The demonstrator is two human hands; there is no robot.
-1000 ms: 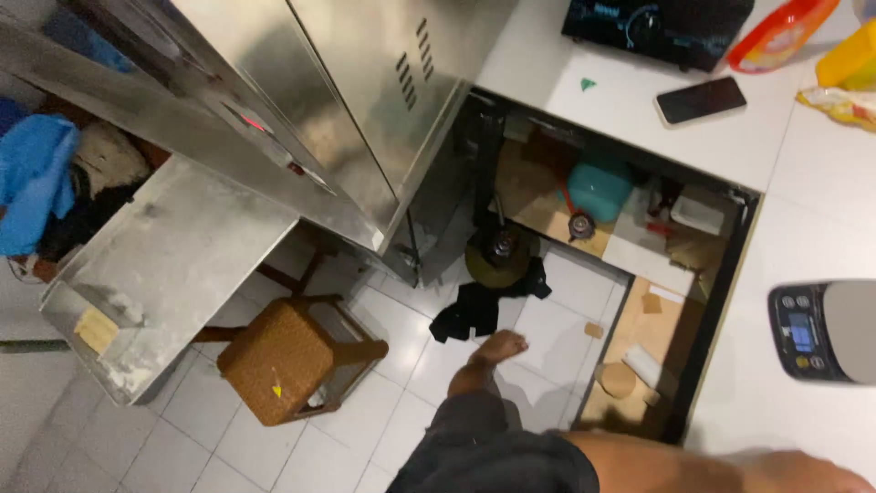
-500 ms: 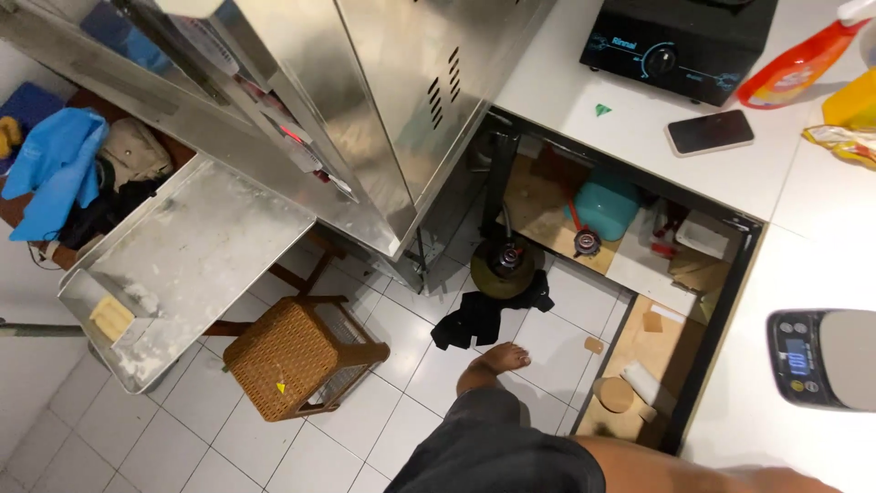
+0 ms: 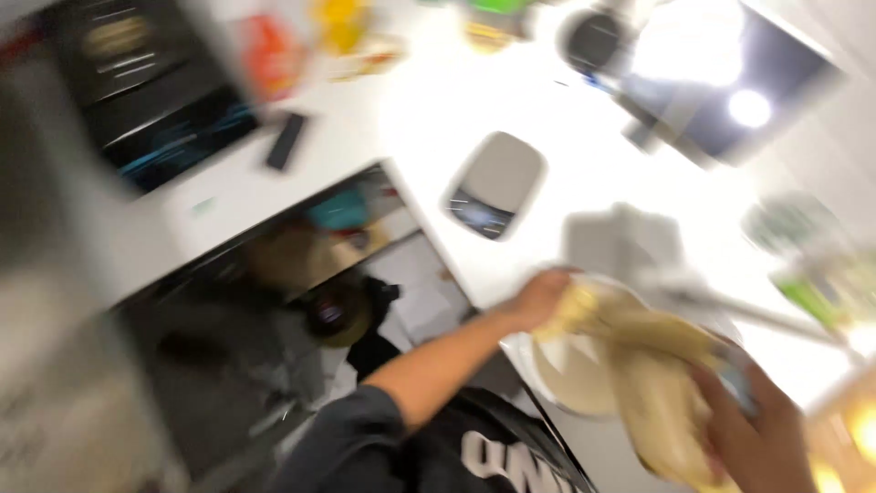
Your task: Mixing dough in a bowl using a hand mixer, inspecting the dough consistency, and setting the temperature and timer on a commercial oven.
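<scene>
Two hands held one pale, floppy sheet of what looked like dough [image 3: 657, 365] above a round pale bowl [image 3: 570, 374] at the edge of the white counter [image 3: 365, 146]; the left hand [image 3: 538, 297] pinched its upper end; the right hand [image 3: 753, 429] was closed around its lower end. Through the blur, the kitchen scale [image 3: 493, 183] lay well apart behind them; my judgement was that an even grip at both ends would keep the sheet from tearing or sagging past the rim.

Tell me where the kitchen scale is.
Head view: the scale lies on the white counter, middle of frame, right of the phone and above the left hand.
</scene>
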